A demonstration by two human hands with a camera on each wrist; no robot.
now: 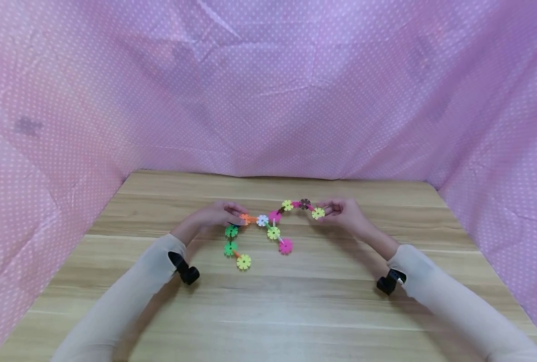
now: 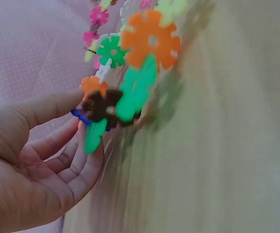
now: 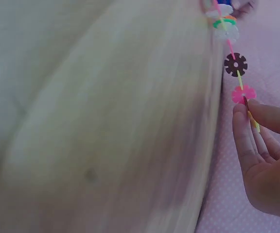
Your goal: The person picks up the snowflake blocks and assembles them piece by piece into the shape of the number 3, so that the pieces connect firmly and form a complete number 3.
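A chain of interlocking snowflake discs [image 1: 262, 220] in green, orange, white, pink, yellow and brown stretches between both hands above the table. My left hand [image 1: 216, 213] pinches its left part near an orange disc [image 1: 245, 219]; the left wrist view shows a blue disc [image 2: 81, 116] at the thumb tip and a brown disc [image 2: 100, 107] beside it. From there a branch runs toward me through green discs [image 1: 230, 248] to a yellow one [image 1: 244, 262]. At the chain's right end, my right hand [image 1: 346, 215] pinches a yellow disc [image 1: 318, 213]. A middle branch ends in a pink disc [image 1: 285, 246].
The wood-grain table [image 1: 268, 311] extends under both forearms. Pink dotted cloth [image 1: 268, 100] hangs behind it and along both sides. Black wrist cameras [image 1: 189, 274] are strapped over the pale sleeves.
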